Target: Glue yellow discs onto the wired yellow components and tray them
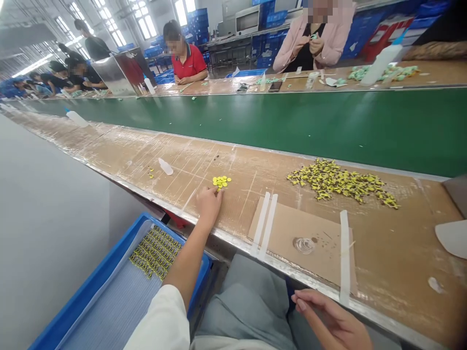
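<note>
My left hand (209, 201) reaches onto the brown bench, its fingertips touching the near edge of a small group of round yellow pieces (222, 182). Whether a piece is between those fingers is too small to tell. Low at the right, my right hand (328, 316) hovers by the bench's front edge, thumb and forefinger pressed together; anything between them is hidden. A heap of small yellow and black pieces (339, 180) lies on the bench at the right. Taped cardboard (284, 223) holds a small clear dish (304, 245).
A blue tray (83, 287) at the lower left carries rows of yellow and black pieces (155, 250). A small white bottle (165, 166) lies left of the yellow rounds. Beyond the green belt (273, 116), people sit working at another bench (222, 86).
</note>
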### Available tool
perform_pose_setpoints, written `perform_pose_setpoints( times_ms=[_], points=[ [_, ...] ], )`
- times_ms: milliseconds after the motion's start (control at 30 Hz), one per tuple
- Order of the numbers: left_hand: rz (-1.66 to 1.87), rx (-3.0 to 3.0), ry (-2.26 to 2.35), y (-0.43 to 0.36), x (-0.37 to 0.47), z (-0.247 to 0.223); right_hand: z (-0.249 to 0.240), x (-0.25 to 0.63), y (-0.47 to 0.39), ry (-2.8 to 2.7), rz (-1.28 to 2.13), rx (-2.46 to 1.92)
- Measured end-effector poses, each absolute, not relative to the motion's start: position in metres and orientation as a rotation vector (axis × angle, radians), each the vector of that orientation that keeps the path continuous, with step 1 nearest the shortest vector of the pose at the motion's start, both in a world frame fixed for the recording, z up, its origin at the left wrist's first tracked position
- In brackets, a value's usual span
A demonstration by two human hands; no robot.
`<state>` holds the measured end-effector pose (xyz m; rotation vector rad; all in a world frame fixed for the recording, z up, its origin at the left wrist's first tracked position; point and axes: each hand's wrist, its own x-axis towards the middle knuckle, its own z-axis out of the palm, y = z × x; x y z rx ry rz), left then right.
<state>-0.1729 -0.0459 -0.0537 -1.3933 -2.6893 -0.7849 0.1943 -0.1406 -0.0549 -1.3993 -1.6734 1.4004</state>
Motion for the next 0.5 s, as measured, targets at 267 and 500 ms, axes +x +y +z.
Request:
perform_pose_setpoints(
  times_ms=[267, 500],
  points=[
    [-1.111, -1.413, -2.660, -0.044, -0.177, -0.052, -0.054, 0.185, -0.141, -1.649, 1.413, -1.260],
    [-1.661, -1.479, -2.661, -0.072, -0.127, -0.026, -0.046, 0.190, -0.136, -1.683, 1.228, -1.240]
  ],
)
